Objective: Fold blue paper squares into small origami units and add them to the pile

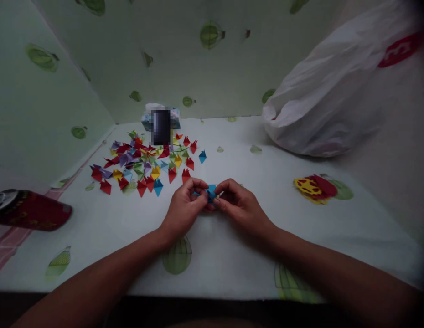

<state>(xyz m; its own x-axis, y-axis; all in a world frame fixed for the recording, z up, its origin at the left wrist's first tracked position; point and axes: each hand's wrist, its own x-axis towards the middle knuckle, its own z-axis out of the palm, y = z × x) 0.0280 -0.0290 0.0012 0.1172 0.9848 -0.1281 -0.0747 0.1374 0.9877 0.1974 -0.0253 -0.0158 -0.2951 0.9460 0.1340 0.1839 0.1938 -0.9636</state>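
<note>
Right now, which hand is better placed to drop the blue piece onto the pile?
Left. The left hand sits nearer the pile of folded paper pieces; both hands pinch the blue paper piece, and the right hand would probably have to cross over.

Pale green leaf-printed walls [171, 59] enclose a dimly lit matching table [232, 255].

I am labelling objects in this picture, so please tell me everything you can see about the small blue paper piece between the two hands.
The blue paper piece is small, bright blue and looks like thin folded craft paper with a pointed corner. Most of it is hidden by fingers, so its full shape cannot be told. The left hand and right hand pinch it from either side with their fingertips, just above the table, near the front of a pile of similar folded pieces.
</note>
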